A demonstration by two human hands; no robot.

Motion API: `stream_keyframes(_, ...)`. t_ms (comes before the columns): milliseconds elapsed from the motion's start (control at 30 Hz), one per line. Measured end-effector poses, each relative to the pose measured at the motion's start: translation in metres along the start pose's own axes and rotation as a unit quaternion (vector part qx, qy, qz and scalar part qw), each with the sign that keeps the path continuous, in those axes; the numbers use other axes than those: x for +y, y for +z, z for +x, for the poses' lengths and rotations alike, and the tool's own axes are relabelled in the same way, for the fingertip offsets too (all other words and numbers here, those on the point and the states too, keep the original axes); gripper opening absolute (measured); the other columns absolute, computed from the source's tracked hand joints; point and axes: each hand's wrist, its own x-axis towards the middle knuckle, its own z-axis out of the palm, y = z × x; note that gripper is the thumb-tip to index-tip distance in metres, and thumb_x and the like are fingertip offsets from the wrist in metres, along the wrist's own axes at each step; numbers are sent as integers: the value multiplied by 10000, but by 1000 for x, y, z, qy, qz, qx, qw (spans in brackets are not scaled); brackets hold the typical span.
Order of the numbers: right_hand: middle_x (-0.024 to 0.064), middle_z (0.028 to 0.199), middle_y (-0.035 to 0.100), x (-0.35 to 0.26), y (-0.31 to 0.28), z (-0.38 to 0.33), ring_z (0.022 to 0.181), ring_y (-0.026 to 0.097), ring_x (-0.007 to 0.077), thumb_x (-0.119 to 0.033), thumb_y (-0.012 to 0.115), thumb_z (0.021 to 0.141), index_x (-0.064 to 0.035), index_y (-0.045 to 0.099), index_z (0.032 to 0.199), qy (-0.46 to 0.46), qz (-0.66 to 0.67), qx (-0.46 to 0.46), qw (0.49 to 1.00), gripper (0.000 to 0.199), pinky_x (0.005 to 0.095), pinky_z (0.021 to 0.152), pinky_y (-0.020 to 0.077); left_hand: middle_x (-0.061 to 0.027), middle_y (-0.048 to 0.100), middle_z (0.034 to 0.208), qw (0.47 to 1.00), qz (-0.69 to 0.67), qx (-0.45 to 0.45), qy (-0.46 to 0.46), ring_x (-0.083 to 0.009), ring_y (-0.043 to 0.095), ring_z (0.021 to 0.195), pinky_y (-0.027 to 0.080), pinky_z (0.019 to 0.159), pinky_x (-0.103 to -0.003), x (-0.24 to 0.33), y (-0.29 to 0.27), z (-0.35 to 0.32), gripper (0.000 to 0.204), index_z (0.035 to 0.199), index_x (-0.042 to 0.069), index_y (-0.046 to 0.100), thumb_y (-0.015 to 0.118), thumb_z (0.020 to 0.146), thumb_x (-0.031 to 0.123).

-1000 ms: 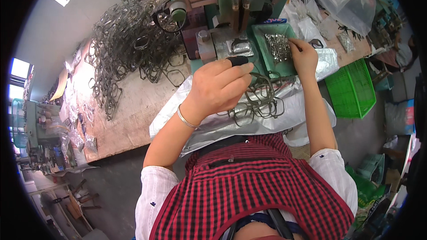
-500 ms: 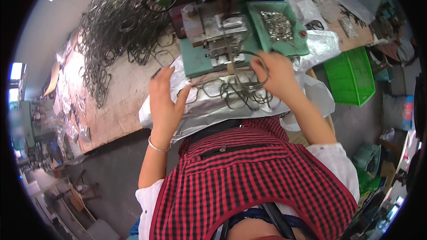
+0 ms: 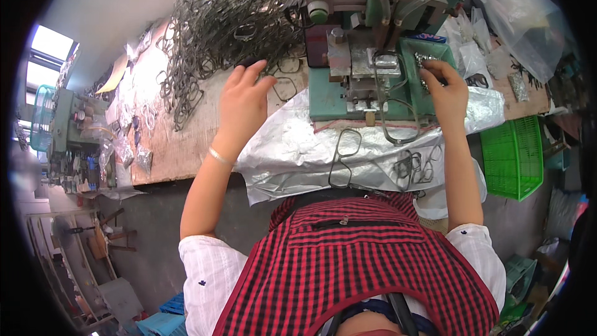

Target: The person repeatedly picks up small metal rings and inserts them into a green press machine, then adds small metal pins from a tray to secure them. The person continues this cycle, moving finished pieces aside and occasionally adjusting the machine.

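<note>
My left hand (image 3: 244, 104) is raised at the near edge of a big tangled pile of dark wire eyeglass frames (image 3: 224, 25). Its fingers are apart, with something dark at one fingertip and nothing visibly held. A loose eyeglass frame (image 3: 286, 89) lies just right of it. My right hand (image 3: 450, 94) reaches into a green tray (image 3: 449, 51) of small shiny metal parts (image 3: 425, 60), thumb and fingers pinched together; what they hold is hidden. On the silver sheet (image 3: 280, 165) lie one eyeglass frame (image 3: 344, 157) and a cluster of several more (image 3: 415, 167).
A green bench press (image 3: 323, 102) stands between my hands, with a frame (image 3: 398, 140) hanging at its front. To the right is a bright green plastic basket (image 3: 513, 158). Clear plastic bags (image 3: 516, 25) lie at the back right; small bags (image 3: 143, 157) sit on the table's left edge.
My right hand has left the frames before the press and moved into the parts tray. The left hand has left the frame on the sheet and gone toward the pile. The view has shifted.
</note>
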Motion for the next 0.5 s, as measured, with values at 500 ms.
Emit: stream_keyframes(500,65,945,744,-43,-35,-26,896,700,160,-59,745,844,2,762,974,-25,17,-44,999,144,300,837,534,-120,658,1356,972,-163,-87,-142,-375,571,1078,442,988,-447,-20,26,-49,232,1164,137,759,703,939,157)
